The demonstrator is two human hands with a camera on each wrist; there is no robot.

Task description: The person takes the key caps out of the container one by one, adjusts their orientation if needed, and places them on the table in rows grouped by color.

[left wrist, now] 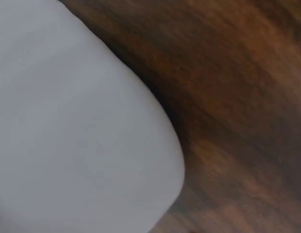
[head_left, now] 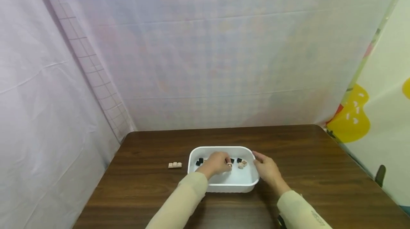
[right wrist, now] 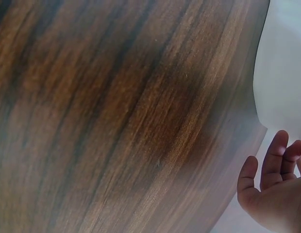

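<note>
1. Head: left hand reaches down into white tray, fingertips pinching small block, its axis unclear. Tray's long axis runs left-right. Right hand touches tray's right end, fingers loosely extended.
2. Left wrist: tray wall; hand unseen.
3. Right wrist: fingers slightly bent.

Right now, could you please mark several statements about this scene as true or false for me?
1. The left hand reaches inside the white tray. True.
2. The right hand is in the middle of the tray. False: it is at the tray's right edge.
3. Three light pieces lie in a row on the table, left of the tray in the head view. True.
4. All the pieces in the tray are light. False: dark pieces lie there too.
5. The table top is plain white. False: it is brown with a wood grain.
</note>
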